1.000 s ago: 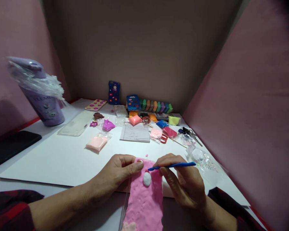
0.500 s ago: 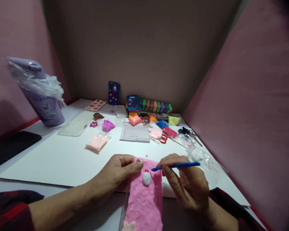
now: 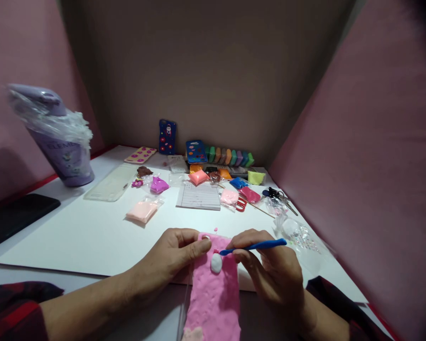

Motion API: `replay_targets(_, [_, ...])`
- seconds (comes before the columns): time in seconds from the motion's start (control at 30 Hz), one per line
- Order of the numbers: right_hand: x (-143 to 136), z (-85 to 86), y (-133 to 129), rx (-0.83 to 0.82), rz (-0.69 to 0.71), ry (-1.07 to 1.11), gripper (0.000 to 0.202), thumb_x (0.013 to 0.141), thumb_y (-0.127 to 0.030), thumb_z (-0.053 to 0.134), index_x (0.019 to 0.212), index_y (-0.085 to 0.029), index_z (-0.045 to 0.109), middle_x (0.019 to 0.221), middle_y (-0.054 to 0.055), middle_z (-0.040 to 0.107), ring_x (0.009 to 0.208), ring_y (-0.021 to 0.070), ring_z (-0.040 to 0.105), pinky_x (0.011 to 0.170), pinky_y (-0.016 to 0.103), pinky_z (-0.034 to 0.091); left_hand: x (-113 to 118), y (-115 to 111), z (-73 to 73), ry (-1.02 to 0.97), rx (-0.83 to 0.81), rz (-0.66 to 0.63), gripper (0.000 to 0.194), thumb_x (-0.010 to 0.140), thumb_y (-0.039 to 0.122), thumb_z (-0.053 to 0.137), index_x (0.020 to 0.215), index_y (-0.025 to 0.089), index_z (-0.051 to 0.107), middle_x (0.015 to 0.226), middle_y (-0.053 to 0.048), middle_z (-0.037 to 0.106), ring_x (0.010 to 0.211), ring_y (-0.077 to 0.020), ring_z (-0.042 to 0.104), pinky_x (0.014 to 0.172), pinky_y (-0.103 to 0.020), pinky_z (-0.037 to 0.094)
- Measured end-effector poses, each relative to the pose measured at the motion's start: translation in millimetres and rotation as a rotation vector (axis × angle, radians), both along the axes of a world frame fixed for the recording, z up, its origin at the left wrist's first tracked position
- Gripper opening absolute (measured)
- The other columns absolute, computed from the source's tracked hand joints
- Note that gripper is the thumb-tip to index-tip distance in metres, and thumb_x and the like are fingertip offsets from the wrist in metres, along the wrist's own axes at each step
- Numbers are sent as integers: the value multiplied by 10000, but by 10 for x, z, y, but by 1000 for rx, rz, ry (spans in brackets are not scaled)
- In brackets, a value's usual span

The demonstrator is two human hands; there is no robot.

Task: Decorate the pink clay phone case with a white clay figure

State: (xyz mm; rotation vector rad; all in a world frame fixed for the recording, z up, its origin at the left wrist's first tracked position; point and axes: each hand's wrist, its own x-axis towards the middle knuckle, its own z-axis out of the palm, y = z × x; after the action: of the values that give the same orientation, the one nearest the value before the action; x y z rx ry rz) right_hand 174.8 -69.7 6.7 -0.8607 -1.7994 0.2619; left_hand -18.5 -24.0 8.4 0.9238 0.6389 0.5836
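A phone case (image 3: 213, 303) coated in lumpy pink clay is tilted toward me at the front of the table. My left hand (image 3: 179, 253) grips its upper left edge, thumb on top near the camera hole. A white clay oval (image 3: 216, 264) sits on the pink surface, with a small dark-pink clay bit (image 3: 216, 251) at its top. My right hand (image 3: 273, 265) pinches a blue modelling tool (image 3: 262, 245), whose tip is at the dark-pink bit; whether it touches, I cannot tell. A peach patch (image 3: 192, 334) shows at the case's lower left.
Bagged clay, such as a peach packet (image 3: 144, 211), lies about the white board (image 3: 74, 241). Behind are a notepad (image 3: 199, 196), red-handled scissors (image 3: 241, 204) and decorated cases (image 3: 167, 137). Left are a purple tumbler (image 3: 66, 147) and black phone (image 3: 24, 215); keys (image 3: 279, 195) lie right.
My right hand has shifted slightly left, bringing the blue tool's tip from the pink surface beside the oval to the dark-pink bit. My left hand keeps its hold on the case.
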Motion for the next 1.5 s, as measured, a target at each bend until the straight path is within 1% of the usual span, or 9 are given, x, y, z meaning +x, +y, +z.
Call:
replay_targets(0.27, [-7,-13,10,29,-12,-29,135,856,-105,582,950,-190,627,776,37,678,679,159,635,601,283,505,3,-39,37,-13,17,-31,346,711,444,731,789,115,658,663,-17,583,666,-166,587,673,-295,432])
replay_targets(0.47, [-11,-30,29,27,-28,-21,73,874,-160,580,913,-188,634,752,35,678,635,150,626,567,265,501,5,-27,12,-4,34,-45,358,710,453,730,795,112,658,696,-40,622,632,-143,568,631,-263,415])
replay_targets(0.53, [-7,-26,27,10,-32,-13,80,869,-150,576,902,-186,638,752,38,677,647,156,628,577,270,500,5,-25,19,-3,30,-48,362,703,457,732,792,114,658,678,-31,609,637,-148,569,637,-269,421])
replay_targets(0.67, [4,-15,20,0,-35,29,97,849,-125,576,889,-184,641,742,35,673,661,158,629,588,274,497,5,-27,35,14,17,-31,357,689,461,741,750,121,651,593,17,526,605,-140,544,660,-294,436])
replay_targets(0.77, [10,-14,22,-3,-20,61,92,851,-129,569,883,-176,641,733,38,662,635,150,611,567,270,490,4,-33,35,-12,3,-27,363,681,455,752,776,116,662,635,1,560,626,-141,556,673,-291,436])
replay_targets(0.93, [10,-19,31,-46,-11,72,64,859,-156,569,866,-178,628,708,36,647,581,135,568,516,253,476,3,-35,30,-10,10,-36,340,702,441,741,785,119,672,655,-14,588,669,-164,589,688,-299,441])
replay_targets(1.13, [-2,-30,23,-84,-16,91,53,862,-178,575,851,-169,626,709,42,645,593,137,586,520,248,488,4,-39,27,-18,27,-48,349,710,448,732,816,120,674,701,-37,617,694,-175,605,684,-294,440])
replay_targets(1.33, [-12,-46,23,-130,-27,121,62,868,-216,588,850,-168,624,707,39,643,574,130,585,504,242,488,-8,-36,51,42,56,-50,376,662,479,752,748,121,674,573,2,559,595,-148,559,609,-263,429])
replay_targets(1.5, [-24,-29,23,-193,-24,201,103,874,-259,586,819,-176,614,648,18,631,501,120,579,463,240,478,-5,-30,44,17,60,-71,362,698,472,729,789,126,677,658,-16,600,638,-148,568,660,-276,433])
